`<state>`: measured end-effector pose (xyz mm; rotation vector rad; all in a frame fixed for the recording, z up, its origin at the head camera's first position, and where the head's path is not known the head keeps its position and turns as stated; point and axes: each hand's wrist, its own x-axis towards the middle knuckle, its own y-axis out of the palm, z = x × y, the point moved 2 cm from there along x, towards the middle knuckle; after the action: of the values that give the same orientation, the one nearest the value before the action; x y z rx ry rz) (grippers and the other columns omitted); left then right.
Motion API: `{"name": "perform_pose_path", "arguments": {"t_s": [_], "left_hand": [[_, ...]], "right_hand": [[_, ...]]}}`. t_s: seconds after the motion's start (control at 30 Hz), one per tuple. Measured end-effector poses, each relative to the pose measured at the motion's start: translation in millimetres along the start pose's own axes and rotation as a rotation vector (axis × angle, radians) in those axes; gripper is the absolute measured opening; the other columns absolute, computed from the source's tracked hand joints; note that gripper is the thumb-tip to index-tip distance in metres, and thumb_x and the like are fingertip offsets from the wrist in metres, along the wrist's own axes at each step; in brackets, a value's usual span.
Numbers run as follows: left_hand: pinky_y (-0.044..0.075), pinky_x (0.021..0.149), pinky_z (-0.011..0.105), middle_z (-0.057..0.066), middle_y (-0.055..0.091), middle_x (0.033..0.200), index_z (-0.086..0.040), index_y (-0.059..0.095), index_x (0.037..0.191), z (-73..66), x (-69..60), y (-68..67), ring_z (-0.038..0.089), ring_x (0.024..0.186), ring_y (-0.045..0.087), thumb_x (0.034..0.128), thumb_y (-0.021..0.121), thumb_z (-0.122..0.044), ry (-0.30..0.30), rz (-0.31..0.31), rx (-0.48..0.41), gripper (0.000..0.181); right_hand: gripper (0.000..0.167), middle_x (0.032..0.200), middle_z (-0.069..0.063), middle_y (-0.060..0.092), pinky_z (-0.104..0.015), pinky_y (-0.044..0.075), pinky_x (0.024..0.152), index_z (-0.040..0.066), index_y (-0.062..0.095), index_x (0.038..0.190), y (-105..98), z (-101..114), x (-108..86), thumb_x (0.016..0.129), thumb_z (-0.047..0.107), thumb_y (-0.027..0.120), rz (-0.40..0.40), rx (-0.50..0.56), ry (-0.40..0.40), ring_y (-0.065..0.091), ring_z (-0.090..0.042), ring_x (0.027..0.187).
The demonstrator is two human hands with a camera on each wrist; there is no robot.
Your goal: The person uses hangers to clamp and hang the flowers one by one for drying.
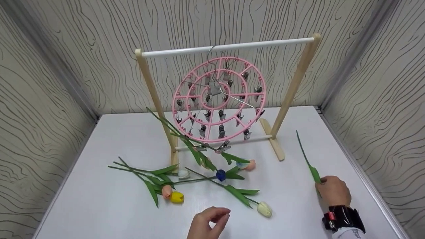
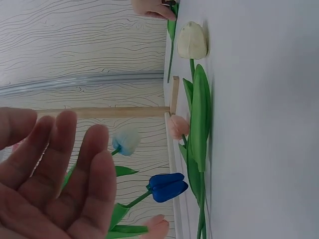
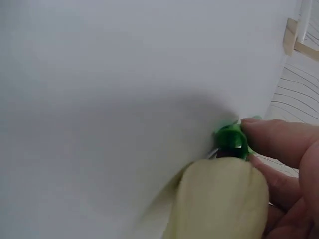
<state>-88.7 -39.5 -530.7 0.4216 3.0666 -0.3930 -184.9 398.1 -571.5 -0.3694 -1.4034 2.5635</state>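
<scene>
Over on the right, the right hand has a pinch on a pale tulip, fingertips on the green just beside the bloom! The grip sits at the flower end: the thin stem runs out past the fingers, away from the person, with a leaf lying along it, and the cream, smooth-skinned bloom swells out close to the wrist camera. All this low over the white table, towards its right edge.

The left hand holds nothing, fingers loosely bent above the near side of the table, and just beside it lies a cream tulip, egg-shaped, with long, pointed leaves.

Left of centre, 3 blooms in a cluster: a white tulip, a pink tulip and a yellow tulip, stems crossing.

And centre stage, the pink ring rack, glossy like plastic, 3 circles joined by spokes, hooked on a white rail between 2 pale wooden posts! Metal clips dangle all round it. At its lower rim a deep blue tulip hangs bloom down, clear of the table.
</scene>
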Motion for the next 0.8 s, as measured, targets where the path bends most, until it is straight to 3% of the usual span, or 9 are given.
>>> {"name": "perform_pose_path", "arguments": {"t_s": [0.23,0.37,0.6,0.8], "left_hand": [[0.056,0.074,0.023,-0.004,0.074,0.093,-0.013,0.078,0.106,3.0,-0.1,0.2,0.004,0.080,0.065,0.0981,0.071,-0.017,0.016,-0.005,-0.004,0.012],[0.056,0.073,0.024,-0.008,0.073,0.092,-0.013,0.078,0.106,2.9,0.3,-0.6,0.004,0.080,0.065,0.0979,0.071,-0.017,0.023,-0.014,-0.004,0.011],[0.057,0.078,0.027,-0.011,0.072,0.093,-0.016,0.078,0.107,1.2,5.7,-3.6,0.008,0.081,0.065,0.0993,0.070,-0.019,-0.048,-0.008,0.000,0.012],[0.057,0.078,0.031,-0.008,0.074,0.094,-0.015,0.078,0.107,1.4,15.6,-7.4,0.010,0.082,0.066,0.0994,0.070,-0.021,-0.055,-0.034,-0.008,0.012]], "right_hand": [[0.030,0.095,-0.027,0.072,-0.035,0.047,0.060,-0.015,0.068,0.111,5.8,8.2,-23.0,0.094,0.009,0.069,-0.066,0.111,0.026,0.068,-0.033,0.079],[0.027,0.093,-0.023,0.072,-0.034,0.046,0.061,-0.012,0.070,0.112,8.1,17.3,-41.9,0.096,0.009,0.069,-0.137,0.183,0.103,0.067,-0.034,0.083],[0.028,0.100,-0.023,0.072,-0.025,0.047,0.059,-0.008,0.070,0.119,16.1,39.1,-78.1,0.096,0.009,0.072,-0.230,0.307,0.247,0.066,-0.035,0.092],[0.030,0.089,-0.015,0.075,-0.024,0.049,0.056,-0.009,0.071,0.117,27.8,44.7,-114.3,0.093,0.009,0.076,-0.234,0.395,0.274,0.066,-0.020,0.075]]}}
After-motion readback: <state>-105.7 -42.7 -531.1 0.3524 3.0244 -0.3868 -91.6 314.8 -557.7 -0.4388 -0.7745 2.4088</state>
